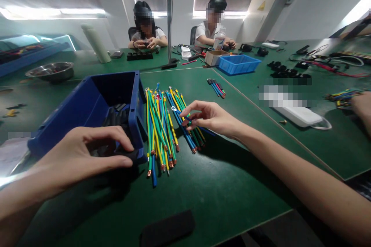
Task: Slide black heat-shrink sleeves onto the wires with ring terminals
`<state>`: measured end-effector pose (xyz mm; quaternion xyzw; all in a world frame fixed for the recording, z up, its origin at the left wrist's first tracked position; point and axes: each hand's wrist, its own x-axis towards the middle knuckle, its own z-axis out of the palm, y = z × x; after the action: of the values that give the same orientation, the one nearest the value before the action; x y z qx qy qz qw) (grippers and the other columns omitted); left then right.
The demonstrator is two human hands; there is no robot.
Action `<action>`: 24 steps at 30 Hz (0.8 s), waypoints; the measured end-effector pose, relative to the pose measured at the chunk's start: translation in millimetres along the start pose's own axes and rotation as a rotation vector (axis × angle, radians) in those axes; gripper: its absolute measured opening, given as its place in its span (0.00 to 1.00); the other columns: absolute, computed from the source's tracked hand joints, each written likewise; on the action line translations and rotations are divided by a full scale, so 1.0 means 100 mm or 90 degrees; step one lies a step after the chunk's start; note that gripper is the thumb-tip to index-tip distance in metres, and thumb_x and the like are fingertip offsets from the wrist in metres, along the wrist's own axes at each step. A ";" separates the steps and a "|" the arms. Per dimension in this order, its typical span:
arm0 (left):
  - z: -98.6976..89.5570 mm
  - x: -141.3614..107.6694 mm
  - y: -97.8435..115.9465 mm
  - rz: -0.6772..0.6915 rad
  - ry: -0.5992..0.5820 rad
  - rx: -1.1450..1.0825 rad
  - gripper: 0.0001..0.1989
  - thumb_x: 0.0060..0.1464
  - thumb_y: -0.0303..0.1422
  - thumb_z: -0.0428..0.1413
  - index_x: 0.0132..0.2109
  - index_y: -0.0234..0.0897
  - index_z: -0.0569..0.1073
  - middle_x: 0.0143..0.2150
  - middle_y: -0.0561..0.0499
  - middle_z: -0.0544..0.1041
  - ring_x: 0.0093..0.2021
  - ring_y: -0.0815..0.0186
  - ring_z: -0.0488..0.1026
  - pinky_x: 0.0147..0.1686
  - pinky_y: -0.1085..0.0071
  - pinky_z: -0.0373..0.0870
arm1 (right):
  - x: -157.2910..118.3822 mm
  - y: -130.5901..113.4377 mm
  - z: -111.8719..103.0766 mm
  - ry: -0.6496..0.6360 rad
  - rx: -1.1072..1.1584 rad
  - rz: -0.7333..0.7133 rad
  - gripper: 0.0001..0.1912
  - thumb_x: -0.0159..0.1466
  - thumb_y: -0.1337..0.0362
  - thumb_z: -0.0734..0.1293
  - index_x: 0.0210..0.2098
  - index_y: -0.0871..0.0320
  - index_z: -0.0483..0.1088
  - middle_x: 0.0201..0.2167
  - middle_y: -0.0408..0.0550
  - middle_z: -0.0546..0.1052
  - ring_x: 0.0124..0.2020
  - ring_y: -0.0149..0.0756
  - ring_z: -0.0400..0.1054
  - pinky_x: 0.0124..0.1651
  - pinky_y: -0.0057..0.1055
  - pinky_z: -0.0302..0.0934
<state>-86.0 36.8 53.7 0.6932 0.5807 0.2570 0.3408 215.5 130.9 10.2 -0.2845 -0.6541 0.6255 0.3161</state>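
Note:
My left hand [84,150] is in front of the dark blue bin [62,112], thumb and forefinger pinching a short black sleeve [134,156] at the bin's front corner. More black sleeves [117,117] lie inside the bin. Over the wires, my right hand [210,116] is closed on a blue wire [187,119] whose silver ring terminal [173,109] sticks out past the fingertips. Beneath and left of it lies a loose pile of cut yellow, green and blue wires [159,131], with bare copper at their near ends.
A small bundle of black-ended wires [216,87] lies farther back, near a light blue tray [239,63]. A white power strip [298,112] is on the right. At the front edge rests a black pad [168,228]. Two people sit across the green table; another person's hand shows at right.

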 end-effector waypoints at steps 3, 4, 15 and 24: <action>0.01 -0.03 -0.02 0.024 0.020 -0.032 0.06 0.45 0.35 0.64 0.30 0.39 0.78 0.33 0.50 0.79 0.37 0.62 0.75 0.37 0.70 0.70 | -0.04 -0.09 0.08 0.013 0.018 0.003 0.12 0.53 0.75 0.69 0.36 0.58 0.69 0.37 0.44 0.73 0.34 0.29 0.71 0.25 0.21 0.63; 0.03 -0.04 -0.03 0.042 0.029 -0.021 0.06 0.45 0.35 0.65 0.31 0.40 0.79 0.34 0.51 0.79 0.37 0.63 0.75 0.38 0.70 0.71 | -0.06 -0.11 0.11 0.015 0.020 0.010 0.11 0.53 0.75 0.69 0.35 0.58 0.67 0.35 0.43 0.72 0.32 0.28 0.70 0.22 0.20 0.60; 0.45 -0.18 0.04 0.296 0.327 0.265 0.12 0.62 0.34 0.56 0.51 0.53 0.74 0.45 0.57 0.77 0.38 0.68 0.75 0.41 0.71 0.71 | -0.08 -0.12 0.15 -0.012 -0.035 0.093 0.23 0.57 0.70 0.69 0.49 0.55 0.61 0.53 0.53 0.70 0.34 0.31 0.74 0.20 0.22 0.63; 0.62 -0.23 0.03 0.297 0.369 0.302 0.11 0.64 0.34 0.55 0.51 0.49 0.76 0.44 0.55 0.78 0.37 0.68 0.76 0.39 0.74 0.72 | -0.12 -0.15 0.23 0.012 -0.241 0.068 0.12 0.60 0.59 0.71 0.39 0.61 0.77 0.32 0.45 0.79 0.30 0.29 0.70 0.32 0.27 0.63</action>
<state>-41.9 3.6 17.1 0.7641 0.5230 0.3707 -0.0719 206.1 105.9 24.4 -0.3785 -0.7411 0.5047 0.2295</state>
